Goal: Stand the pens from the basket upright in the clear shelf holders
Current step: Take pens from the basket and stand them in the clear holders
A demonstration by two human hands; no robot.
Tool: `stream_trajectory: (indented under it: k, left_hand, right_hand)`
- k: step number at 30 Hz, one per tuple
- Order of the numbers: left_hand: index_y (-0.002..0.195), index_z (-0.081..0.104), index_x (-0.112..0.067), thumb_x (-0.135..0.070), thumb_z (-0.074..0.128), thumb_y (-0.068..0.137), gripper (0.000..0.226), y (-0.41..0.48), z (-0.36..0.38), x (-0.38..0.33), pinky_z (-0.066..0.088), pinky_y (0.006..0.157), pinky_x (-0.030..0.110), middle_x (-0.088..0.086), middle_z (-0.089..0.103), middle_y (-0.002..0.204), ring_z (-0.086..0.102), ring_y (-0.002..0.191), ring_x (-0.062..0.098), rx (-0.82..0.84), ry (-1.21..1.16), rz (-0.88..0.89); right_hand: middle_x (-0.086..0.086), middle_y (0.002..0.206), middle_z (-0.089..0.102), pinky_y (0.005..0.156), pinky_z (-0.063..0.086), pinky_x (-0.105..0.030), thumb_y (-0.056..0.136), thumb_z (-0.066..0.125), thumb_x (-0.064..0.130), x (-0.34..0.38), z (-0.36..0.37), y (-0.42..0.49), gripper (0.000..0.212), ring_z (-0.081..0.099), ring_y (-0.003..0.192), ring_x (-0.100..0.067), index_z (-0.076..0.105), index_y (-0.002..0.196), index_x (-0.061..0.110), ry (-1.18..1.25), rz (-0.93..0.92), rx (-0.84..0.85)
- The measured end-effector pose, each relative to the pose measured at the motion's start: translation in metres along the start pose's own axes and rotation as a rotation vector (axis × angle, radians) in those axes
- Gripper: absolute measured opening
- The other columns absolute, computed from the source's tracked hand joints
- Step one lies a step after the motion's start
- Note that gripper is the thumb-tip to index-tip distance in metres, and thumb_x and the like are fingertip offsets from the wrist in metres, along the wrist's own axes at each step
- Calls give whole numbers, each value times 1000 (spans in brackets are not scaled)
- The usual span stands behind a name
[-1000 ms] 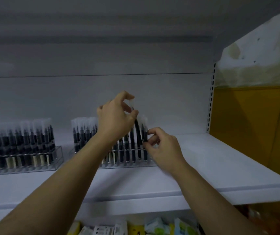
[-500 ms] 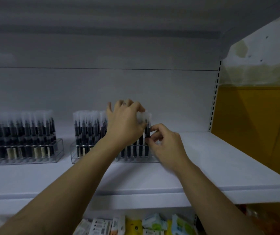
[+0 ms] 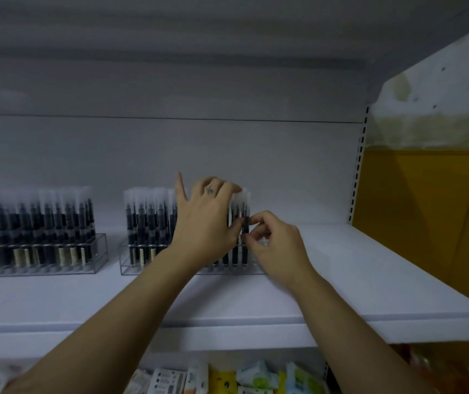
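1. The end pen (image 3: 245, 223) stood upright at the right end of the second holder (image 3: 126, 267), last in its row. Its frosted cap was level with the caps beside it.
2. The right hand (image 3: 276, 245) pinched the dark barrel of the end pen between thumb and forefinger at about mid-height. Its other fingers were curled loosely underneath, and it hid the holder's right edge.
3. The left hand (image 3: 207, 220) had its back to the camera and covered the right half of the row. The little finger stood straight and apart, the other fingers were bent over the cap tops, and the thumb lay against the barrels just beside the end pen. Whether this hand gripped any pen could not be determined.
4. The standing pens (image 3: 148, 220) in the exposed left part of the second holder stood close together.
5. The first holder (image 3: 101, 251) sat to the left, separated from the second by a narrow strip of shelf. It was filled with dark pens (image 3: 28, 220), and its left end ran out of view.
6. On the shelf (image 3: 369, 282), a broad stretch of white board ran from the right hand to the perforated upright (image 3: 358, 172) and the yellow panel (image 3: 415, 217).
7. A wide band of board lay between the holders' fronts and the shelf's front edge. Both forearms crossed that edge.
8. Above the caps, the back panel (image 3: 256, 149) rose plain to the overhead shelf, well apart from the pens.
9. Blurred packets (image 3: 256, 376) lay on the level below.
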State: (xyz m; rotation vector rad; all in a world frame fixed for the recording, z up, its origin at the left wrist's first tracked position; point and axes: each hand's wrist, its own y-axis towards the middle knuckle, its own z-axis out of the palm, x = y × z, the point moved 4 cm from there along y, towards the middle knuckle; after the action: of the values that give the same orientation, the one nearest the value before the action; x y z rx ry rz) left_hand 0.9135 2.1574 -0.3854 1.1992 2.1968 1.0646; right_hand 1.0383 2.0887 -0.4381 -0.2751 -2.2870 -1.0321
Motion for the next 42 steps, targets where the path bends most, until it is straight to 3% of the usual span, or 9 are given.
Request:
stream_trajectory:
  k: [8,12,20,24,32,38,42]
  left_hand:
    - [141,42,-23,-39,64,84,63,-6,-16,2,-14,116,53,-1,48,143,28,143,21,-14,52,68]
    - [143,39,-24,-41,60,88,62,-15,-26,5,-14,118,50,-3,44,147,24,145,18,3,50,77]
    - [138,47,-22,-36,64,85,57,-47,-47,5,-4,120,48,-1,50,141,34,140,19,-30,-11,133]
    - [132,54,-17,-32,71,80,56,-74,-65,17,6,119,48,3,57,134,41,135,24,-80,-46,107]
    - [129,54,-17,-38,61,81,53,-158,-80,43,18,117,53,1,58,130,44,131,22,-16,4,68]
    - [132,52,-20,-51,47,86,55,-228,-85,69,19,118,48,-2,56,135,38,136,19,15,-12,-46]
    - [133,51,-18,-49,50,86,56,-290,-69,79,21,117,49,0,55,136,41,135,22,105,18,-80]
  right_hand:
    - [8,88,64,77,53,-32,85,71,35,6,-2,-1,23,60,83,-9,61,104,27,-52,25,-20]
    - [10,101,61,74,44,-15,81,72,46,8,-8,-7,45,57,91,-4,56,119,29,-14,74,-65]
    - [8,129,50,102,41,-31,85,70,38,49,-18,-38,56,46,119,-10,47,135,26,-116,-63,-44]
    - [8,130,48,105,35,-27,85,70,36,77,-9,-62,57,43,121,-10,47,136,26,-136,-149,-24]
    - [6,134,48,106,39,-34,87,69,31,107,41,-117,52,42,125,-11,50,134,23,-41,-278,73]
    - [14,130,46,103,35,-21,90,65,29,111,75,-164,47,40,123,-3,50,133,28,35,-313,186]
    - [14,133,45,100,30,-14,90,63,34,89,112,-208,47,37,123,-2,49,135,28,4,-268,323]
